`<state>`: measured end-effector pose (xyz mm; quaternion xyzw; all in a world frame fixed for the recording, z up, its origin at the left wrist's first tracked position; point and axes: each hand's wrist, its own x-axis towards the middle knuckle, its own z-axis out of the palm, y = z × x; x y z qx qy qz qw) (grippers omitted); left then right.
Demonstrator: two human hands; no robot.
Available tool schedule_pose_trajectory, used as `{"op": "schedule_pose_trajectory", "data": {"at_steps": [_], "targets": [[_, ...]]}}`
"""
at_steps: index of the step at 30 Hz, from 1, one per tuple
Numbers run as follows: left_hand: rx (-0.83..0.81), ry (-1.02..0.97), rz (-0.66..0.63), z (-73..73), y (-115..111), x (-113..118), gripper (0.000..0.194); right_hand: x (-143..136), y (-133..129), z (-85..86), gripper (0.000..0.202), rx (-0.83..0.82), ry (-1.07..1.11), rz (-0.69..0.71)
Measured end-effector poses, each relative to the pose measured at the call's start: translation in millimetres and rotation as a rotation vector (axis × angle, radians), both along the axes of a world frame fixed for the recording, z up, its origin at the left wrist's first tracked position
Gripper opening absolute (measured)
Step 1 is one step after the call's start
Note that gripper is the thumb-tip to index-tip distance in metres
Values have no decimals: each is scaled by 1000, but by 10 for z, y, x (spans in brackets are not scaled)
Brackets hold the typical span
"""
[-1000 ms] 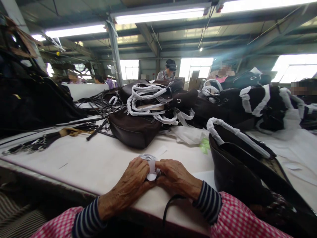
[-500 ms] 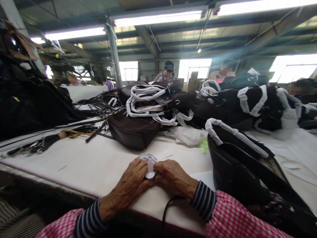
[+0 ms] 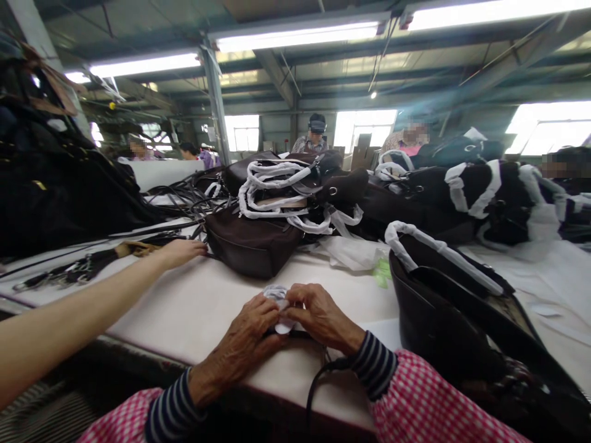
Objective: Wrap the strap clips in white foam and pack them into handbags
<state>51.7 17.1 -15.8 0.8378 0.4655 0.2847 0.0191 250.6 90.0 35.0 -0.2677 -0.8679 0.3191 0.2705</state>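
Note:
Near the table's front edge, my left hand (image 3: 252,335) is closed around a thin black strap (image 3: 318,378), thumb along it. Opposite it my right hand (image 3: 325,317) pinches a small white strip (image 3: 282,304) with thumb and fingertips. A rounded white end (image 3: 283,326) of that material shows between my hands. Just behind my fingertips is a coil of whitish strips (image 3: 276,291). The strap passes under my right wrist and loops down over the edge. My fingers partly hide where strip and strap meet.
Brown-black bags (image 3: 253,246) with white-wrapped handles are heaped ahead. An open dark bag (image 3: 438,307) stands at my right. Black straps with metal clips (image 3: 69,271) lie at left. A co-worker's bare arm (image 3: 106,301) reaches in from the left. Crumpled clear plastic (image 3: 346,252) lies behind my hands.
A co-worker's arm has come in from the left, its hand at the bag heap. My right fingers have shifted up onto the white strip; more black strap shows below them.

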Motion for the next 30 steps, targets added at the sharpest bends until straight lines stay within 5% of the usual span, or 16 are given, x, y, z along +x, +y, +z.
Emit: {"op": "schedule_pose_trajectory", "data": {"at_steps": [7,15,19,25,30], "targets": [[-67,-49,-32,73,-13,33,23,32,-24,-86,23,-13,15,31],[-94,-287,117,27,-113,14,27,-5,-21,-120,19,-12,-12,-21],[152,-130,-29,46,-81,46,13,-19,-15,-119,19,-51,37,-21],[11,-114,-90,95,-11,16,17,-41,19,-223,21,-181,138,-53],[175,43,-100,29,-12,30,27,-66,-55,-201,23,-135,132,-162]]}}
